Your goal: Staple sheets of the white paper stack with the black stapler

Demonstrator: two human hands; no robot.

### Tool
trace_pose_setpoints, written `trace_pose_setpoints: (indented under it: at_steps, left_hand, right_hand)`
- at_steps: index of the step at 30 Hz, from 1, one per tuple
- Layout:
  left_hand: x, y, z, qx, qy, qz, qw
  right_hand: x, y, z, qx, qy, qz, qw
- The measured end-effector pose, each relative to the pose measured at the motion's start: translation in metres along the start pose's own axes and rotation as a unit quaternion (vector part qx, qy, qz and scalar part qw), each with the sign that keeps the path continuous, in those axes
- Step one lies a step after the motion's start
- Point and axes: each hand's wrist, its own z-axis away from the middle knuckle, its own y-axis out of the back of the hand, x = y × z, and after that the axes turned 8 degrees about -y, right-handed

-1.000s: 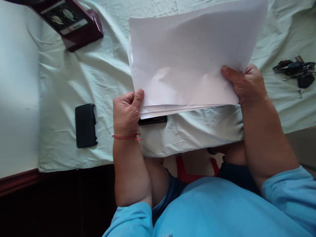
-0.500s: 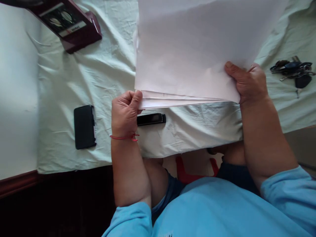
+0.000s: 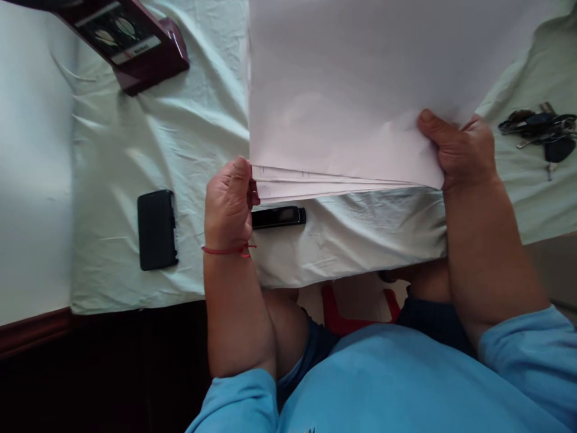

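A stack of large white paper sheets (image 3: 351, 90) hangs over the cloth between my hands, its lower edges fanned apart at the left. My right hand (image 3: 466, 150) grips the stack's lower right corner, thumb on top and fingers hidden underneath. At the lower left corner, my left hand (image 3: 229, 192) is closed at the sheets' edges, with its thumb at the top sheet and fingertips curled by the lower sheets. A red string bracelet (image 3: 228, 249) circles the left wrist. Just right of that wrist, a black stapler-like object (image 3: 279, 217) lies partly hidden.
A pale green cloth (image 3: 193, 138) covers the table. To the left lies a black phone-like case (image 3: 157, 230); a dark red stand with a picture panel (image 3: 135, 48) rises at the upper left. Keys (image 3: 541, 129) rest at the right. Below the table edge shows a red stool (image 3: 342, 322).
My left thumb has shifted up from the lower sheets to the top sheet's corner, and the left fingers now show. My right hand has moved slightly right with the paper.
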Motion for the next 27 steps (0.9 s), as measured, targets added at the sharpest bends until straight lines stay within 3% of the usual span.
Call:
trace_pose_setpoints:
  at_steps: [5,11,21,27]
  left_hand:
    - [-0.004,0.003,0.001,0.01,-0.025,-0.044,0.999]
    - [-0.009,0.003,0.001,0.028,-0.044,0.018,0.998]
    - [-0.009,0.001,0.0,0.028,-0.046,0.004,0.999]
    - [-0.014,0.003,-0.003,0.029,-0.062,-0.014,0.998]
  right_hand:
    - [0.002,0.001,-0.001,-0.006,0.01,-0.022,1.0]
    - [0.01,0.001,-0.007,-0.009,0.035,-0.031,0.999]
    - [0.004,0.0,-0.001,-0.041,0.043,-0.042,0.997]
    - [0.003,-0.001,-0.001,-0.013,0.065,-0.042,0.997]
